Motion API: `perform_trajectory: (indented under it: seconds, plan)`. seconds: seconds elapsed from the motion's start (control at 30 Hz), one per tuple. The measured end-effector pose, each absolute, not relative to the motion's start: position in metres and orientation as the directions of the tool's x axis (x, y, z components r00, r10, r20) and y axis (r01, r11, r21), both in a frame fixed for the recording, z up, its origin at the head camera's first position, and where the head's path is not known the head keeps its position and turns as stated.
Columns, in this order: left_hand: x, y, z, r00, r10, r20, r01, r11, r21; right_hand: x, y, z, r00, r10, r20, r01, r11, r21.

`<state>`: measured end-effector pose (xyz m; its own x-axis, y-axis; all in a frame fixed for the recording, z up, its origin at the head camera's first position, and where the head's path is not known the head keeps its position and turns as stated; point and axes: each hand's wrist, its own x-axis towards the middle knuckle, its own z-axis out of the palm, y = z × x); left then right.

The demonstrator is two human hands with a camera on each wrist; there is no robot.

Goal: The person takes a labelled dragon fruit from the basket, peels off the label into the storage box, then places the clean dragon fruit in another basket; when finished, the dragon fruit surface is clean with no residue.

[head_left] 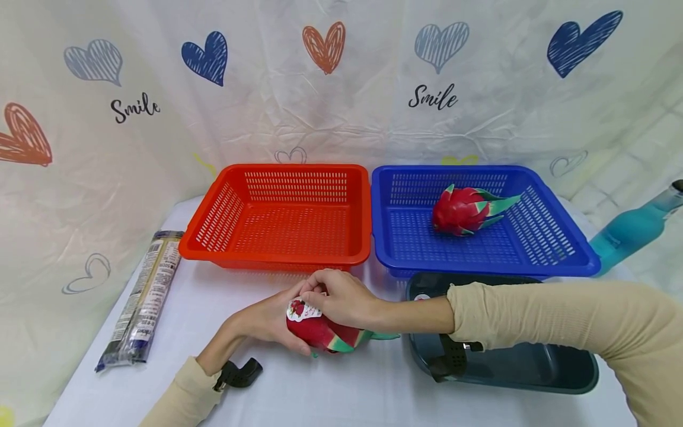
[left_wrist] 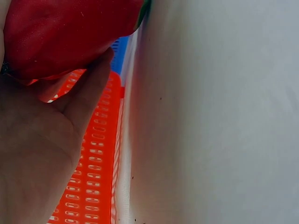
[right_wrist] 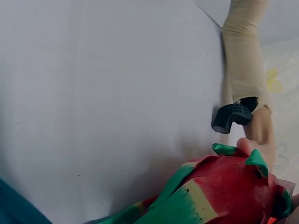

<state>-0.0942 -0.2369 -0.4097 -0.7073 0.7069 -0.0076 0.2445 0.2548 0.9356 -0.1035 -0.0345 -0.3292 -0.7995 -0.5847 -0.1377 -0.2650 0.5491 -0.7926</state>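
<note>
A red dragon fruit [head_left: 320, 335] with green scale tips is held just above or on the white table in front of the red basket. My left hand [head_left: 272, 320] grips its left end, thumb along the near side; in the left wrist view the palm [left_wrist: 37, 144] curves under the fruit [left_wrist: 65, 37]. A white oval sticker [head_left: 301, 309] with a fruit picture sits on its upper left. My right hand [head_left: 344, 299] reaches over the fruit, thumb and forefinger pinching at the sticker's edge. The fingertips are partly hidden.
Behind stand a red basket [head_left: 299, 258] and a blue basket [head_left: 427, 261] with another dragon fruit [head_left: 461, 210] inside. My right forearm crosses a dark green tub [head_left: 565, 367]. Long plastic packages [head_left: 144, 296] lie at left; a bottle of blue liquid [head_left: 632, 231] stands at right.
</note>
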Motion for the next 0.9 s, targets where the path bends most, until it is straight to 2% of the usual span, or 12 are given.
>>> perform_trajectory:
  seconds: [0.33, 0.9]
  plan:
    - [-0.0953, -0.2354, -0.41, -0.696, 0.718, -0.003, 0.229, 0.225, 0.947, -0.0987, -0.0318, -0.3312, -0.777, -0.63, -0.008, -0.393, 0.495, -0.775]
    - [-0.0954, -0.2364, -0.4093, -0.677, 0.736, 0.008, 0.194, 0.168, 0.966, -0.1023, -0.0325, -0.3346, -0.753, -0.657, 0.037, -0.446, 0.468, -0.763]
